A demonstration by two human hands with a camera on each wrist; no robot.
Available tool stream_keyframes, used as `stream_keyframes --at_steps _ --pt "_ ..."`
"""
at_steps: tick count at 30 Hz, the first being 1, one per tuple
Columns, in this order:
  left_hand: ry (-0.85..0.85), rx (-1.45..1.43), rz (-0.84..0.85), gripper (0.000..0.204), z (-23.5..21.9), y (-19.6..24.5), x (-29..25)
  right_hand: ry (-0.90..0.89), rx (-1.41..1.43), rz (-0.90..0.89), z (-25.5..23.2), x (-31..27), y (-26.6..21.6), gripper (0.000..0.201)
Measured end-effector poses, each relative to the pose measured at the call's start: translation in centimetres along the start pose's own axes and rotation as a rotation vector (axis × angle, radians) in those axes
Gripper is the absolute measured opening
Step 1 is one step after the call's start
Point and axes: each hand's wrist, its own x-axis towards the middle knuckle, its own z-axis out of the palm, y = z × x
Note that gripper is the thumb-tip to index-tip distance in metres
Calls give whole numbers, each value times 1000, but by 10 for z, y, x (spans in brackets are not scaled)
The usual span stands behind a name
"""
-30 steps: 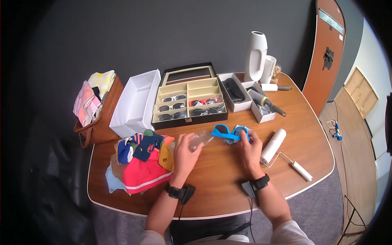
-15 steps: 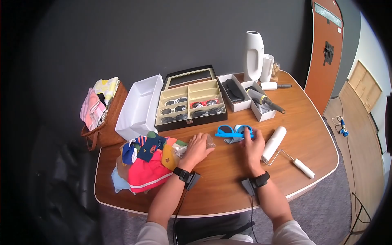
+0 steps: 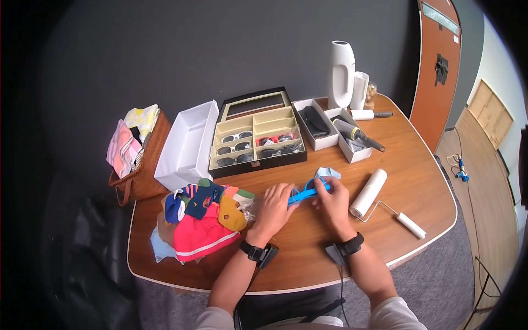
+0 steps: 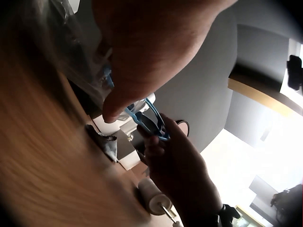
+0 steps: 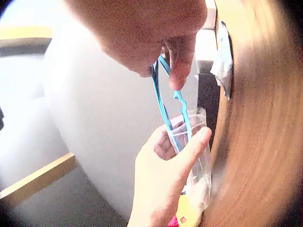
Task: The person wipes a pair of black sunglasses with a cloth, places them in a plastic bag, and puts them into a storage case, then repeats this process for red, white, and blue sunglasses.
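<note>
Blue-framed sunglasses (image 3: 309, 192) are between my two hands over the front middle of the table. My right hand (image 3: 334, 205) pinches them at one end, thumb and fingers on the frame. My left hand (image 3: 273, 209) holds a clear plastic bag (image 5: 203, 163) by its mouth. In the right wrist view the far end of the blue frame reaches down inside the bag, between the left thumb and fingers. A crumpled light-blue cloth (image 3: 328, 172) lies on the table just beyond the right hand.
Left of my hands lies a pile of colourful clothes (image 3: 203, 236). Behind stand a wicker basket (image 3: 146, 176), a white box (image 3: 184, 148), a sunglasses display case (image 3: 258, 163) and small white boxes (image 3: 324, 142). A lint roller (image 3: 368, 192) lies at the right.
My right hand has lifted the sunglasses off the cloth and brought them nearer and leftward. The left hand, first moving toward the clothes pile, has come back right with the bag to meet them.
</note>
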Motion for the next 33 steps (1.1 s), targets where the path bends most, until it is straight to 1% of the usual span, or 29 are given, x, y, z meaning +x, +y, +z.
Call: stream_keyframes --at_steps 2,5,6,8,9,10,13,14,15,17,20,21,22,23,25,26,29,30,33 --pt "29 -29 49 50 6 4 -2 -57 75 25 4 -7 -1 32" --pt "66 -64 64 50 6 13 0 -109 118 -64 13 -19 -5 31" --pt "69 -57 67 52 8 13 0 -212 44 34 12 -23 -12 30" --pt "91 -86 51 51 7 15 -1 -265 100 -58 12 -15 9 32" --pt "99 -102 44 51 6 15 -2 -288 130 -101 13 -14 6 34" --pt "108 -146 12 50 8 13 -3 -347 319 76 7 -16 -1 38" --pt "109 -290 -68 49 11 8 -10 -433 250 119 1 -13 -11 42" --pt "97 -345 -79 49 9 10 -10 -479 99 171 -3 -13 -19 42" --pt "83 -400 -91 49 7 12 -10 -487 107 148 -2 -12 -18 40" --pt "74 -350 -17 50 9 11 -15 -505 123 113 0 -14 -9 38" --pt "79 -272 75 52 12 14 -16 -588 -43 77 -2 -3 26 32" --pt "83 -247 102 52 12 16 -16 -552 -32 76 -1 -4 28 30" --pt "16 -238 83 65 9 17 -17 -515 -22 74 -1 -4 30 27" --pt "23 -198 63 71 5 20 -17 -479 -14 72 -1 -3 30 25" --pt "34 -119 18 82 -14 27 -13 -474 170 198 -8 2 22 20" --pt "-6 -72 -27 94 -16 19 -18 -466 263 262 -12 4 16 19" --pt "37 -339 -202 92 -25 -2 -31 -429 751 433 -12 3 -7 18" --pt "46 -423 -162 86 -21 -17 -34 -555 858 424 -16 4 -1 23" --pt "-145 -747 -148 78 -7 -36 -41 -622 1022 509 -12 2 -2 28"
